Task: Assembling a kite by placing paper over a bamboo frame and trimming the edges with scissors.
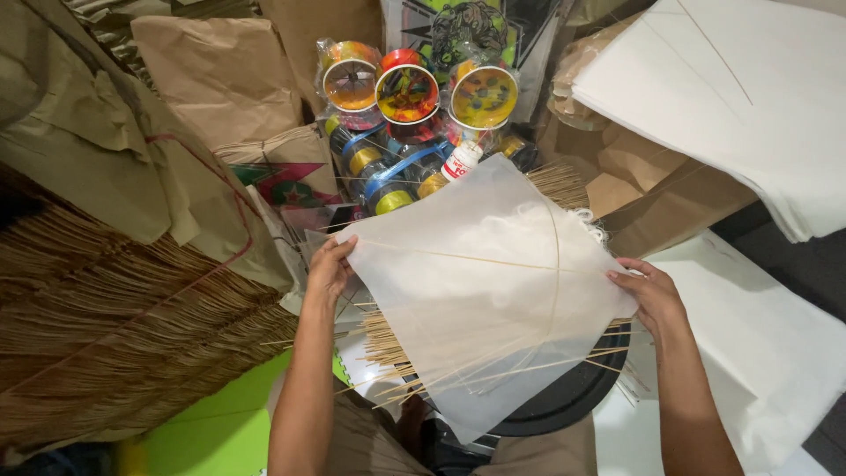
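A translucent white paper kite (pixel 480 282), diamond-shaped with a thin bamboo spine and a bowed cross stick, lies in front of me over a bundle of thin bamboo sticks (pixel 397 348) and a round black tray (pixel 568 397). My left hand (pixel 330 264) pinches the kite's left corner. On the other side, my right hand (pixel 648 291) holds its right corner. Both hands keep the sheet stretched flat between them.
Several colourful thread spools (pixel 405 92) and a small white glue bottle (pixel 460 161) stand behind the kite. A stack of white paper sheets (pixel 749 106) lies at the upper right, more white paper (pixel 767 344) at the right. Brown paper (pixel 220 75) and a large pile of straw-like sticks (pixel 115 317) fill the left.
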